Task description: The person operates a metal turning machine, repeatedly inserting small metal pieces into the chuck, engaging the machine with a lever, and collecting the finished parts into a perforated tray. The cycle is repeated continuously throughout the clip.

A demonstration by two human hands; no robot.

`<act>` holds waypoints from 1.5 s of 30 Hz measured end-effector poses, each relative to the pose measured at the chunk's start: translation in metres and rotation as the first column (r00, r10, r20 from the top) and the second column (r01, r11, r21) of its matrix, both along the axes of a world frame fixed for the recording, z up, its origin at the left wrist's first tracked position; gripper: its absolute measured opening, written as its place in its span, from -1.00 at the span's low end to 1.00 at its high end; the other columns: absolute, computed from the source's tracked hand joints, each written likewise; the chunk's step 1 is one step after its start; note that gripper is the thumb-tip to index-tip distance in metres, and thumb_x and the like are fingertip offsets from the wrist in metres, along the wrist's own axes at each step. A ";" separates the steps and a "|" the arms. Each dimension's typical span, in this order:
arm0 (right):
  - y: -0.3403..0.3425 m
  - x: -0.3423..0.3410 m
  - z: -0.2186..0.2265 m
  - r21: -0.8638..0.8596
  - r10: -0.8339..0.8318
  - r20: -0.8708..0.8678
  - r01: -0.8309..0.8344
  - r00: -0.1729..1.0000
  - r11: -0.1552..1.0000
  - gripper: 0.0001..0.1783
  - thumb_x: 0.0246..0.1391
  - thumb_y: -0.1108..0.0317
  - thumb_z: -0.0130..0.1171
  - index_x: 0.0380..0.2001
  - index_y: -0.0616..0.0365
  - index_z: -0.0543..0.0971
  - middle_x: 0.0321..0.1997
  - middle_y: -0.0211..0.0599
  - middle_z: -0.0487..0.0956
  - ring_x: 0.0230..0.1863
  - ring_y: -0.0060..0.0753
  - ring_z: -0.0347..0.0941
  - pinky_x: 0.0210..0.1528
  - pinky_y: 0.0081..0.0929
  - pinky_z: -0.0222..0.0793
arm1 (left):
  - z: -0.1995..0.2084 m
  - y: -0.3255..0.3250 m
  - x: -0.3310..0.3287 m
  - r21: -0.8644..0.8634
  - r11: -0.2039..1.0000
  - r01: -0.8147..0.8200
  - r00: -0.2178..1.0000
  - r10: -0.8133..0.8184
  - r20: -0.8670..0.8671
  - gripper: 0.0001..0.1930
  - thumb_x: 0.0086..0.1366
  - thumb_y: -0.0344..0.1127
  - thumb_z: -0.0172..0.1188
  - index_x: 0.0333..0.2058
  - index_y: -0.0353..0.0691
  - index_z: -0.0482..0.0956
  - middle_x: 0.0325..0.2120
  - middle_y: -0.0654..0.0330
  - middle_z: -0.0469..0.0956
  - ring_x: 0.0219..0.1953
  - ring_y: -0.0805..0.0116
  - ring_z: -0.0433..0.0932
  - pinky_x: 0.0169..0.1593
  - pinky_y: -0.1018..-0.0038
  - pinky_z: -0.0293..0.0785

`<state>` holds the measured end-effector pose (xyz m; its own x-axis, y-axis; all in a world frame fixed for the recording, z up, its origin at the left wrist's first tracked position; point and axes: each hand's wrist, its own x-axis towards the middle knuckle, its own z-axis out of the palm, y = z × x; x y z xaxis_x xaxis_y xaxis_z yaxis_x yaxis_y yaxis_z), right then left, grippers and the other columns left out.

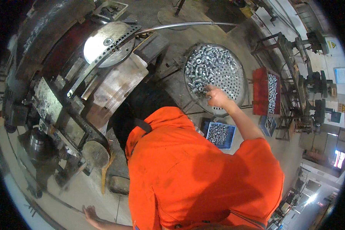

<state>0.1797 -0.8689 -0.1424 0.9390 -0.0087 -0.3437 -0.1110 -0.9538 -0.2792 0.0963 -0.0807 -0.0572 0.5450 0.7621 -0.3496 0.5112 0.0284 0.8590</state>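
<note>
My right hand (217, 97) reaches over a round perforated metal tray (239, 69), its fingers curled together at the edge of a heap of small silvery metal sleeves (207, 61). What the fingers hold, if anything, is too small to make out. The sleeves cover the far and left part of the tray; bare holes show at its right. Low at the left, my left hand (91, 214) hangs out from my side with its fingers apart, next to a thin dark line or rod on the floor side. Nothing shows in it.
At the left stands a heavy machine with a bright round disc (97, 44), a perforated bar and a long curved metal rod (172, 27). A blue bin (232, 134) and a red bin (260, 92) hold more metal parts. Drill-like machines (318, 86) line the right.
</note>
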 end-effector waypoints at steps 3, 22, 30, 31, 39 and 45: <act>-0.005 0.003 -0.012 0.061 0.022 0.061 -0.026 0.998 0.998 -0.74 -0.42 0.35 0.12 -0.53 0.24 0.57 -0.26 -0.02 0.43 -0.17 0.02 0.40 -0.14 -0.21 0.36 | 0.000 -0.004 -0.005 -0.012 1.000 -0.006 1.000 0.006 0.019 -0.58 0.19 -0.22 0.15 -0.01 -0.29 0.38 -0.49 0.24 0.40 -0.39 0.38 0.42 -0.20 0.35 0.42; 0.314 0.230 0.181 0.321 0.507 0.705 -0.861 0.496 0.395 -0.54 -0.50 0.52 0.06 -0.34 0.09 0.63 -0.06 -0.07 0.49 -0.09 -0.07 0.44 -0.09 -0.41 0.36 | 0.028 -0.023 -0.018 0.533 0.824 0.195 0.947 -0.016 -0.322 -0.66 0.07 -0.27 0.21 -0.21 -0.35 0.44 -0.58 0.09 0.45 -0.51 0.29 0.47 -0.33 0.34 0.40; 0.522 0.292 0.198 -0.168 0.849 0.428 -0.895 0.311 0.412 -0.70 -0.53 0.32 0.12 -0.56 0.17 0.63 -0.29 -0.02 0.54 -0.19 -0.01 0.43 -0.12 -0.25 0.38 | 0.031 -0.071 -0.074 0.523 0.837 0.159 0.872 0.130 -0.472 -0.63 0.06 -0.26 0.22 -0.23 -0.40 0.42 -0.46 -0.13 0.51 -0.37 -0.07 0.51 -0.28 0.22 0.40; 0.530 0.295 0.194 -0.204 0.870 0.348 -0.878 0.350 0.434 -0.72 -0.54 0.32 0.12 -0.60 0.18 0.62 -0.35 -0.02 0.56 -0.22 -0.01 0.44 -0.15 -0.26 0.40 | 0.022 -0.075 -0.078 0.604 0.787 0.125 0.895 0.173 -0.410 -0.65 0.07 -0.27 0.21 -0.23 -0.40 0.43 -0.47 -0.16 0.51 -0.36 -0.14 0.50 -0.28 0.20 0.40; 0.554 0.315 0.167 0.057 0.825 0.385 -0.902 0.414 0.427 -0.72 -0.46 0.32 0.12 -0.59 0.27 0.59 -0.46 0.16 0.53 -0.32 0.05 0.51 -0.20 -0.23 0.45 | -0.002 -0.053 -0.082 0.683 0.694 0.225 0.822 0.241 -0.516 -0.70 0.07 -0.21 0.20 -0.40 -0.38 0.44 -0.53 -0.14 0.49 -0.42 -0.12 0.48 -0.34 0.13 0.38; 0.564 0.309 0.179 0.173 0.782 0.329 -0.848 0.530 0.501 -0.74 -0.44 0.32 0.13 -0.66 0.35 0.54 -0.55 0.19 0.50 -0.41 0.10 0.50 -0.29 -0.22 0.42 | 0.003 -0.029 -0.068 0.692 0.643 0.328 0.759 0.257 -0.598 -0.71 0.11 -0.17 0.13 -0.47 -0.33 0.44 -0.55 -0.11 0.51 -0.44 -0.12 0.49 -0.34 0.11 0.40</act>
